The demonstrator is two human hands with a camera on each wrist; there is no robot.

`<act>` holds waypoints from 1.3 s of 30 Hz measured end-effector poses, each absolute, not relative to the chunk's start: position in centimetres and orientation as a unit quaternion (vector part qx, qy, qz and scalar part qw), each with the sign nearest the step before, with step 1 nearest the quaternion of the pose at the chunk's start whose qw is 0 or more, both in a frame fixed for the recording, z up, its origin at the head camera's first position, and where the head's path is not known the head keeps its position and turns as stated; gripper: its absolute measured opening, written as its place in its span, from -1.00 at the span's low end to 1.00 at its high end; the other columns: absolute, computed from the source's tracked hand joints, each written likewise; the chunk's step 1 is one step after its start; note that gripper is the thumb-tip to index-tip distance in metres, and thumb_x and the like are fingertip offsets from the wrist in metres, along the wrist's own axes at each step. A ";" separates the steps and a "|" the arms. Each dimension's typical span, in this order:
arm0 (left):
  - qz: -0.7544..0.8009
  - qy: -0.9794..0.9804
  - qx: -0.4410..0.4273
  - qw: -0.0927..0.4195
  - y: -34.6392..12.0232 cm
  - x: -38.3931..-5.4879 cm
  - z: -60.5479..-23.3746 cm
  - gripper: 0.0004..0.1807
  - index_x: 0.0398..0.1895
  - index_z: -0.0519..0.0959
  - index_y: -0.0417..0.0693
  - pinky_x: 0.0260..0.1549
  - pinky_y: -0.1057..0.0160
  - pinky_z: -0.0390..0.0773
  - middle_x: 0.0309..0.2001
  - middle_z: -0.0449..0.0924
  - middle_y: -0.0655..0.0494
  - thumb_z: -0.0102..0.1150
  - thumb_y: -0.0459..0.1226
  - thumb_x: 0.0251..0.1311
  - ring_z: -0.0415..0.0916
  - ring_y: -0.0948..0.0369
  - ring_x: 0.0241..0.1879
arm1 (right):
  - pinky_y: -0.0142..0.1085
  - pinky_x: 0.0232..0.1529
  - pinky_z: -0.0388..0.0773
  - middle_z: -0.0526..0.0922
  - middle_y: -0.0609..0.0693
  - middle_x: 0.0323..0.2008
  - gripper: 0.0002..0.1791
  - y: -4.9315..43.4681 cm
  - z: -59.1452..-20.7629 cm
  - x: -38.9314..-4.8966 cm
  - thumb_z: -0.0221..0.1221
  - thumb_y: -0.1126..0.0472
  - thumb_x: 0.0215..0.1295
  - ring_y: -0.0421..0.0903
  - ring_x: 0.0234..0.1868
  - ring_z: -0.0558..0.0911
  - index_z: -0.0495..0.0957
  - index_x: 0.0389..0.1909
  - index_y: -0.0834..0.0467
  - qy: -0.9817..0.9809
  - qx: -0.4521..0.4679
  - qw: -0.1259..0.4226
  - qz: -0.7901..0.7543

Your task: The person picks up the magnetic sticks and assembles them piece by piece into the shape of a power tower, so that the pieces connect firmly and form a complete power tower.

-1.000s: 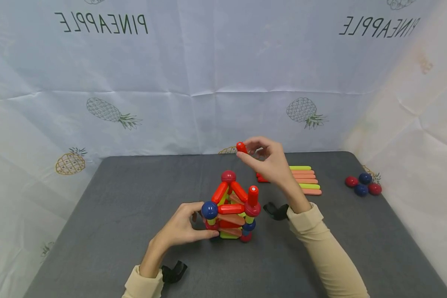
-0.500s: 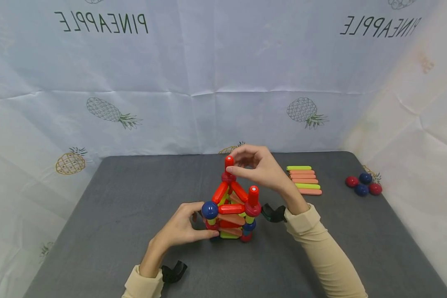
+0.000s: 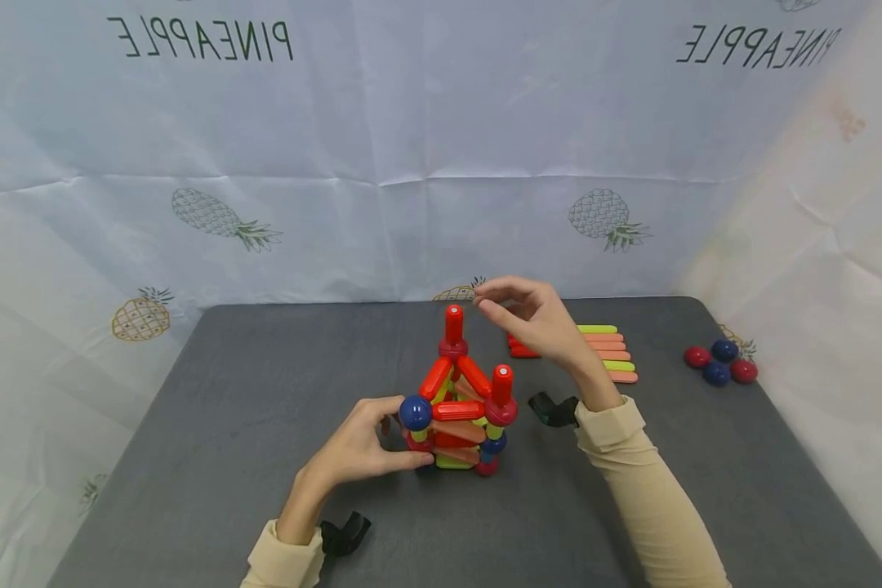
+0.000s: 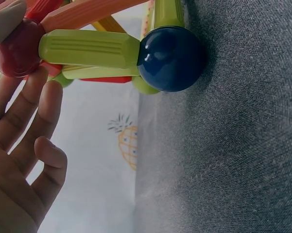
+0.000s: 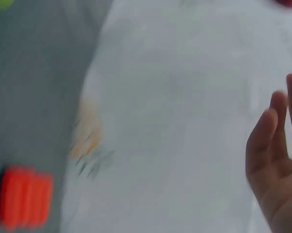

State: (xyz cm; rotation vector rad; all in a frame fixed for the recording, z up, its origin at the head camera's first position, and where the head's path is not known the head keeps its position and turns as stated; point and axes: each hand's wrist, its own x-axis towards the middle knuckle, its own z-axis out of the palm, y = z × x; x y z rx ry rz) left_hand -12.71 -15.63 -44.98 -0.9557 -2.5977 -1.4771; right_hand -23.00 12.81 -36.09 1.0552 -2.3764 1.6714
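A stick-and-ball structure (image 3: 459, 411), built of red, orange and yellow-green rods with red and blue balls, stands in the middle of the table. My left hand (image 3: 363, 447) steadies it from the left. In the left wrist view, thumb and fingers pinch a red ball (image 4: 19, 47) above a blue ball (image 4: 171, 58) at the base. Two red rods stand upright on top, a rear one (image 3: 453, 325) and a front right one (image 3: 502, 384). Behind and right of the rear rod, my right hand (image 3: 532, 318) hangs in the air with loose fingers, holding nothing.
Orange and yellow-green rods (image 3: 610, 355) lie in a row behind the right forearm, with short red rods (image 3: 522, 347) beside them. Several red and blue balls (image 3: 718, 374) sit at the table's right edge. A white pineapple-print cloth (image 3: 382, 237) hangs behind the table.
My right hand brought a red rod left onto the rear red ball, let go of it, and drew back up and right. The left hand has kept its hold.
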 end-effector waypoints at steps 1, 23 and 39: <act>-0.470 -0.828 -0.305 0.003 -15.6 -12.7 -45.0 -0.62 -0.11 0.67 0.18 -0.45 0.20 0.52 -0.32 0.72 0.27 0.60 -0.14 -0.01 0.55 0.16 -0.38 | -0.25 0.01 0.65 0.72 0.20 0.00 -0.70 13.1 -36.6 -23.4 0.28 0.26 0.38 -0.15 -0.01 0.69 0.64 0.09 0.24 -0.786 0.333 0.040 0.519; -0.472 -0.828 -0.301 -0.002 -15.6 -12.8 -44.8 -0.60 -0.09 0.67 0.19 -0.43 0.20 0.52 -0.30 0.72 0.27 0.61 -0.14 -0.02 0.56 0.07 -0.36 | 0.01 0.04 0.62 0.76 0.15 -0.12 -0.73 17.2 -45.6 -26.4 0.41 0.31 0.22 0.11 -0.08 0.64 0.75 -0.05 0.25 -0.950 0.248 -0.021 0.187; -0.471 -0.829 -0.302 -0.003 -15.6 -12.7 -44.7 -0.60 -0.08 0.67 0.19 -0.43 0.19 0.52 -0.30 0.72 0.27 0.61 -0.14 -0.02 0.56 0.15 -0.36 | -0.28 -0.36 0.46 0.64 0.09 -0.40 -0.74 17.3 -46.7 -26.2 0.43 0.27 0.20 -0.08 -0.40 0.49 0.74 -0.08 0.23 -0.960 0.209 -0.017 0.186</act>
